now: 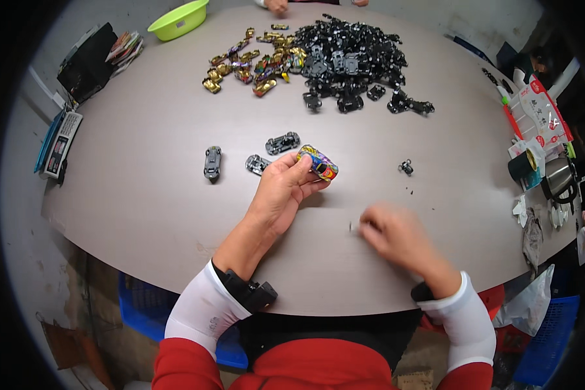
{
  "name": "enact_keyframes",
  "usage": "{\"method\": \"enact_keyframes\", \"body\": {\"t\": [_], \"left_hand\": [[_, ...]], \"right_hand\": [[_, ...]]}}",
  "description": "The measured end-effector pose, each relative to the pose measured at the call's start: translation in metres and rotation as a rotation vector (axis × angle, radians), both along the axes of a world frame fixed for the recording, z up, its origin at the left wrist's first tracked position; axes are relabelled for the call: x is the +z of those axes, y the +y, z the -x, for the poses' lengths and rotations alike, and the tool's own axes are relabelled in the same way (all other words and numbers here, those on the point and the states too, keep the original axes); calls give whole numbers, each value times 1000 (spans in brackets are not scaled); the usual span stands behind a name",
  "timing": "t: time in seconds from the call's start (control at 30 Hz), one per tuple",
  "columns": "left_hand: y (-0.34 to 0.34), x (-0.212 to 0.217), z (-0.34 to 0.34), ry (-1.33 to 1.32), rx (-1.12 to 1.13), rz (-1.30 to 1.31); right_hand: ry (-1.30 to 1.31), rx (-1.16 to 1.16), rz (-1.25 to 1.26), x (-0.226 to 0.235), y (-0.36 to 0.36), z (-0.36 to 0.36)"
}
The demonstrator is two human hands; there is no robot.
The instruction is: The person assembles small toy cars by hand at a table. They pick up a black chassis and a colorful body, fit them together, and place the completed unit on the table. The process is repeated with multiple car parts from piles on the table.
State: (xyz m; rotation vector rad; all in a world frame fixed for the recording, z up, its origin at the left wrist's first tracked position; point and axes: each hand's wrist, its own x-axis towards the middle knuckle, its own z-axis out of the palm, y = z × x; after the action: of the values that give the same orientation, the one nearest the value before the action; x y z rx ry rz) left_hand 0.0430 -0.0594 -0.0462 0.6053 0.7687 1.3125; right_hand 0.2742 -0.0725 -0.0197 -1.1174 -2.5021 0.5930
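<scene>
My left hand (281, 195) holds a small toy car body with a colourful painted shell (318, 162) just above the grey table (143, 169). My right hand (396, 237) is blurred, low over the table near its front edge, its fingertips next to a tiny dark part (351, 227); whether it pinches anything is unclear. Three grey toy car pieces lie beyond my left hand: one at the left (212, 162), one close to the fingers (257, 164), one further back (283, 143).
A big heap of black car chassis (351, 58) and a spread of gold and coloured car shells (253, 62) lie at the far side. A green bowl (179, 19), a small black wheel part (406, 168), a calculator (60, 144) and another person's hands (277, 5) are also here.
</scene>
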Motion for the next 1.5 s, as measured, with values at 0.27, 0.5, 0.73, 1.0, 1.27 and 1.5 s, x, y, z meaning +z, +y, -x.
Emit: {"method": "enact_keyframes", "body": {"t": [0.27,0.5,0.73,1.0,1.27,1.5], "left_hand": [[-1,1,5,-45,21,-8],[-3,-2,0,-127,-41,-17],[-5,-3,-6,-159,-60,-39],[-6,-7,-6,-184,-92,-77],[-8,-5,-11,-220,-126,-125],[-8,9,-11,-167,-78,-212]], "right_hand": [[453,-278,29,5,64,42],[584,-229,276,-11,39,61],[609,-312,95,-10,34,61],[519,-303,-6,-3,27,59],[458,-189,-55,9,26,53],[730,-154,410,3,33,45]]}}
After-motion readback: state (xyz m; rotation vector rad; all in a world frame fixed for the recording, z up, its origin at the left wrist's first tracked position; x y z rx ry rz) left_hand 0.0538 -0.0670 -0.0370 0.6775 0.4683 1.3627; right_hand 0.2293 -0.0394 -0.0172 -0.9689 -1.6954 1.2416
